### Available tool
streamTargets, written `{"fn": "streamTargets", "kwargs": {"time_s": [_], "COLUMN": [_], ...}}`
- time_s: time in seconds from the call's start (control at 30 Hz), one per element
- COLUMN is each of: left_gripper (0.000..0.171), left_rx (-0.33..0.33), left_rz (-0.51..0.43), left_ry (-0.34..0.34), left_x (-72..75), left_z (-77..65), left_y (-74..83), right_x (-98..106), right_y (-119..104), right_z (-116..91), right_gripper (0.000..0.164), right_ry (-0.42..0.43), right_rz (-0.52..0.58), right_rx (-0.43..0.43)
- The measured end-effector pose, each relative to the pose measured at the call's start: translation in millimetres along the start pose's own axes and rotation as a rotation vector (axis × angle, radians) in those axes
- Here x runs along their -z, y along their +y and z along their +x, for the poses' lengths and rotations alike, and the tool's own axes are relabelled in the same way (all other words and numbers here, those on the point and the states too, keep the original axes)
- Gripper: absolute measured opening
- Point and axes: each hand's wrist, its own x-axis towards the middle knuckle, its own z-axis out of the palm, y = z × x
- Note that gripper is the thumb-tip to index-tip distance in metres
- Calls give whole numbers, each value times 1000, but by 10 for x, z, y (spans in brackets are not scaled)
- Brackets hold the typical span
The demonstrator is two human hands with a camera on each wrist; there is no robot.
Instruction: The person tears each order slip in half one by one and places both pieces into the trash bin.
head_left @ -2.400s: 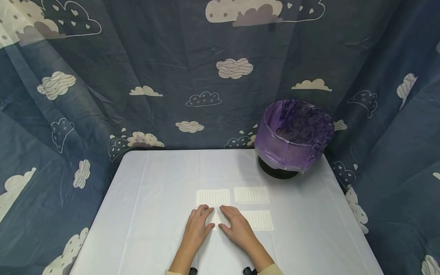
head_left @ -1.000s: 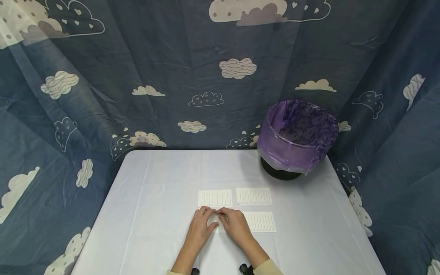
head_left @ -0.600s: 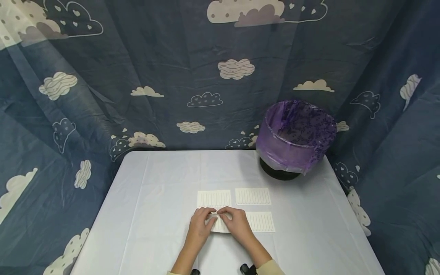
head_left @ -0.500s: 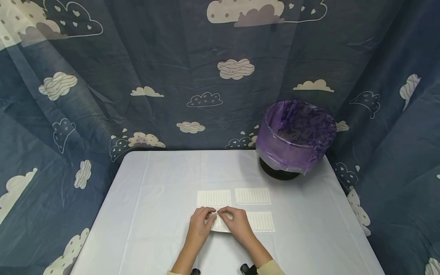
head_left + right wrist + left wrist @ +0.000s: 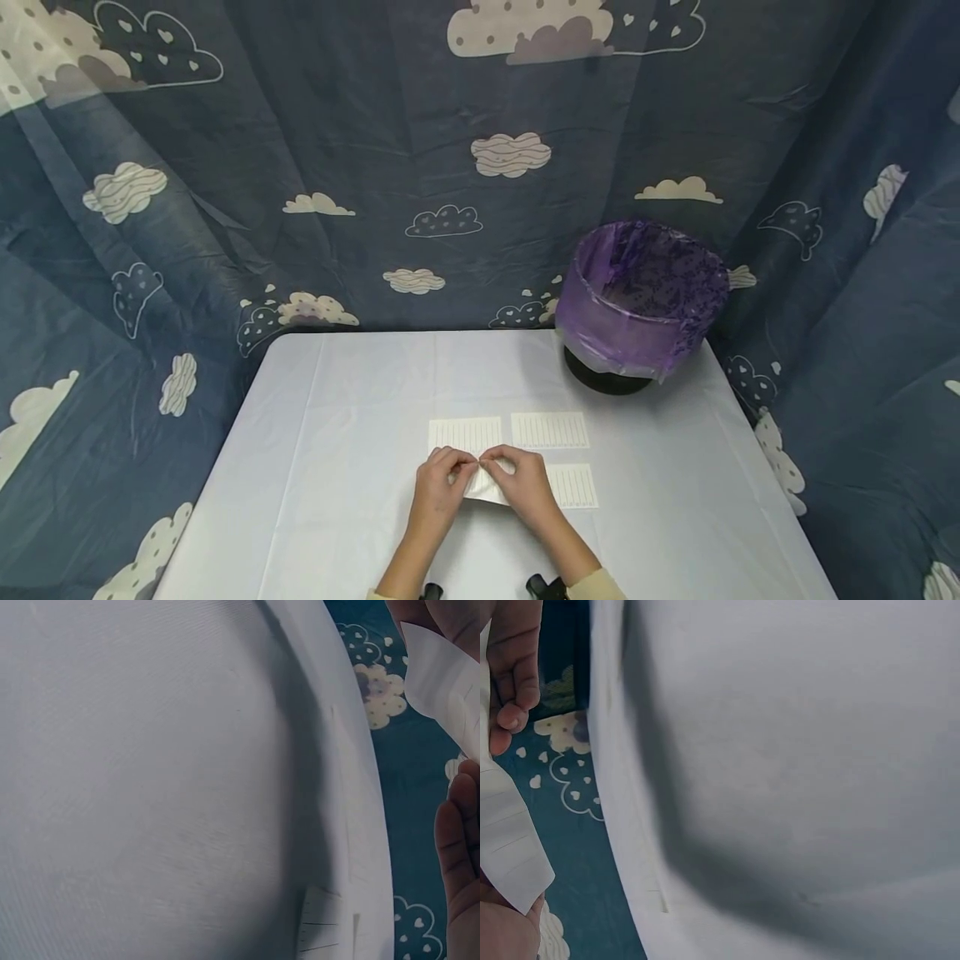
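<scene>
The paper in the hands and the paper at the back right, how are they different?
The held paper is bent and lifted off the table; the back right paper lies flat on it. The left hand and right hand pinch the held paper; neither touches the back right paper. Both are pale with thin lines.

Classed as a curtained-off tabletop work space. Enclosed at back, left and right by dark blue fabric, printed with pale clouds and small hearts, filling the upper half and both side edges of the frame. Furnished at lower centre with a table covered in white cloth. Equipped at centre right with a round purple-lined bin on a dark base. Screened too fully to be told further as home, office or studio.
</scene>
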Motion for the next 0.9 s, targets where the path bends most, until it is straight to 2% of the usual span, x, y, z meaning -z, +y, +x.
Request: {"fn": "streamTargets", "kwargs": {"time_s": [0.13, 0.3, 0.5, 0.67, 0.9], "left_gripper": [6, 5, 7, 6, 7], "left_rx": [-29, -86, -198, -282, -312], "left_rz": [-19, -38, -87, -96, -122], "left_ry": [18, 46, 65, 70, 52], "left_x": [-4, -28, -63, -86, -81], "left_z": [47, 119, 227, 368, 552], "left_y": [56, 119, 238, 387, 576], "right_x": [66, 158, 310, 476, 689], "right_y": [-37, -65, -82, -99, -179], "right_z": [16, 40, 77, 157, 293], "right_gripper": [8, 13, 5, 7, 9], "right_ry": [11, 28, 76, 116, 157], "right_rz": [26, 50, 73, 80, 101], "right_rx": [1, -4, 1, 39, 91]}}
